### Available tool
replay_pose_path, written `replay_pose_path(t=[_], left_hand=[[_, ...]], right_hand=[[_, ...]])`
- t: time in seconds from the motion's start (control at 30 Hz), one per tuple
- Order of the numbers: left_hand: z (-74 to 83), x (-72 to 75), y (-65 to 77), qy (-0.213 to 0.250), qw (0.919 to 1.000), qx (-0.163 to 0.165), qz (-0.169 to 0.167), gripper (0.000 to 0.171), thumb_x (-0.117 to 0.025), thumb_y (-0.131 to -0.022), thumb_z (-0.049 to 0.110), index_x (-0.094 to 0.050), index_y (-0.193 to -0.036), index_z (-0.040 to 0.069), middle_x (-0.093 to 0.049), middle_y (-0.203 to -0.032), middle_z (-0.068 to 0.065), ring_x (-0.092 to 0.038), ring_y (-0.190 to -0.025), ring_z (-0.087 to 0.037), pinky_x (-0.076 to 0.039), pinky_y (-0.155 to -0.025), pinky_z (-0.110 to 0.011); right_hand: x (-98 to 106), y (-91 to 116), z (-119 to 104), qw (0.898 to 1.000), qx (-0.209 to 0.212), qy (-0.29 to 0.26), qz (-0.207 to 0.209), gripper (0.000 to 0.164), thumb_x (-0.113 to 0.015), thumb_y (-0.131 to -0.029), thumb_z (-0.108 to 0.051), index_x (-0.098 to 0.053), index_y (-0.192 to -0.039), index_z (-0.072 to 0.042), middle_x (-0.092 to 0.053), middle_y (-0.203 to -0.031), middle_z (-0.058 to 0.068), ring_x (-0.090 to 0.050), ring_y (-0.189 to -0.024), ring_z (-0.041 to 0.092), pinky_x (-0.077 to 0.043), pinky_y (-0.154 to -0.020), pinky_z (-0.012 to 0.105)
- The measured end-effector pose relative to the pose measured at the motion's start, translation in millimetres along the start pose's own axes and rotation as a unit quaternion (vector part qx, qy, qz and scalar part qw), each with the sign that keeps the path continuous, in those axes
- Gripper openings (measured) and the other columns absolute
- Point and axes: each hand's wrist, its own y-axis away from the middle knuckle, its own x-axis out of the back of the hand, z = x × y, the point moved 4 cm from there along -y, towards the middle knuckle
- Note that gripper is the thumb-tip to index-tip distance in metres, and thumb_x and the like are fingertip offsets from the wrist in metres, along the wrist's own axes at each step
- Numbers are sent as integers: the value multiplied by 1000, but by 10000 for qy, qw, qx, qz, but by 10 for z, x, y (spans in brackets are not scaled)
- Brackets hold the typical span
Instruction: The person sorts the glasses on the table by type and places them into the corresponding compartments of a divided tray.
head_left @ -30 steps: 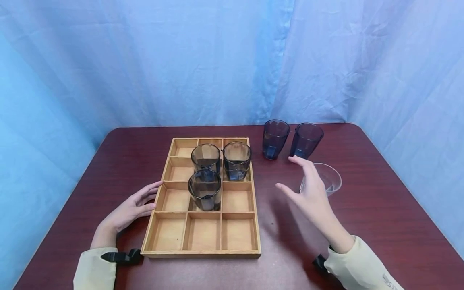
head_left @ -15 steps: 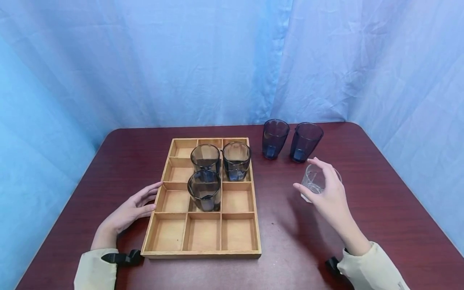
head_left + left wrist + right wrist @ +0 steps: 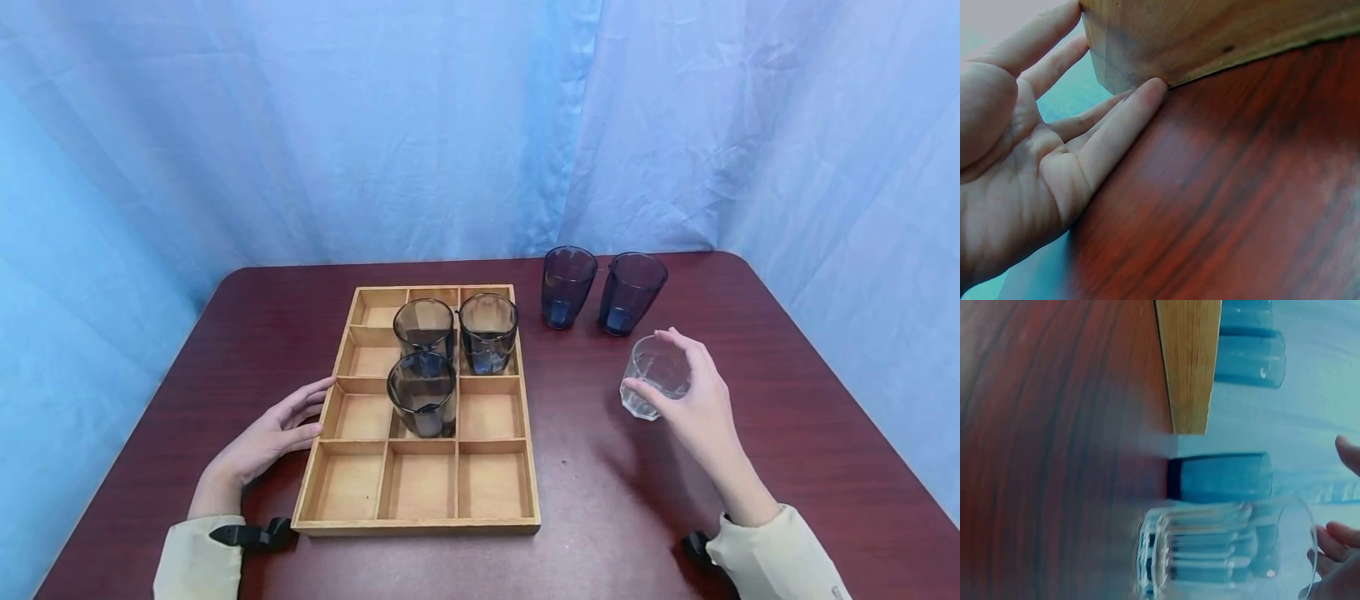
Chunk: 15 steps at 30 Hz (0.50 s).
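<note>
A clear glass tumbler point(image 3: 651, 362) stands upright on the table at the right. My right hand point(image 3: 699, 400) curves around it with thumb and index finger spread apart. In the right wrist view the thumb point(image 3: 1350, 456) is away from the glass, and the other fingers point(image 3: 1335, 544) are beside its rim. My left hand point(image 3: 270, 440) has its fingertips against the left side of a divided wooden tray point(image 3: 416, 527), fingers nearly straight. Three smoky dark glasses stand in the tray: a front one point(image 3: 423, 408), one behind it point(image 3: 424, 323) and one at the right point(image 3: 489, 337).
Two more dark glasses, one left point(image 3: 568, 287) and one right point(image 3: 632, 296), stand on the table point(image 3: 585, 500) near its back edge, behind the clear tumbler. A light blue curtain point(image 3: 420, 133) hangs behind and around the table.
My right hand has moved right and is now around the clear tumbler, with thumb and index finger at its sides. The left hand, tray and dark glasses stay put.
</note>
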Motion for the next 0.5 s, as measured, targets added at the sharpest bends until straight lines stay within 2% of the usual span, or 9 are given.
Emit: replay_pose_path(t=[0.1,0.17,0.23,0.33,0.4,0.5], left_hand=[[-4,-4,-4,-18,10000,10,6,68,-57,-98,15,-21,-155,12,-25,-153,-27,-47,-115,8,-52,-88,-25],[-6,-7,-8,-19,10000,9,1,67,-56,-98,15,-21,-155,12,-25,-153,-26,-47,-116,7,-52,-88,-25],[-8,-11,-11,-7,10000,4,-10,67,-56,-98,15,-21,-155,12,-25,-153,-27,-47,-116,6,-52,-88,-26],[-6,-11,-8,9,10000,-5,-12,67,-56,-98,15,-20,-155,11,-25,-153,-27,-47,-115,7,-52,-88,-26],[-4,-9,-6,5,10000,-11,-11,67,-56,-98,15,-20,-155,11,-25,-153,-27,-47,-115,8,-52,-88,-25],[0,-4,-1,5,10000,-21,-12,67,-56,-98,15,-20,-155,12,-25,-153,-27,-47,-114,9,-52,-87,-25]], right_hand=[[19,-6,69,10000,-21,-20,-60,74,-84,-74,-18,-49,-139,-14,-50,-141,12,-45,-130,32,-37,-102,42],[36,-6,121,10000,-46,-24,-47,74,-84,-75,-18,-49,-140,-14,-50,-141,11,-43,-132,32,-36,-106,42],[48,-3,179,10000,-89,9,-3,74,-84,-75,-19,-49,-140,-15,-51,-141,10,-43,-133,30,-33,-108,31],[55,1,255,9999,-140,65,57,75,-84,-74,-20,-50,-140,-14,-53,-139,10,-43,-133,29,-29,-105,16],[59,0,296,9997,-223,87,79,76,-85,-74,-21,-49,-140,-14,-53,-139,10,-44,-131,28,-29,-103,14],[78,-4,346,9991,-403,82,65,77,-84,-75,-25,-47,-142,-16,-53,-140,8,-43,-132,25,-30,-105,22]])
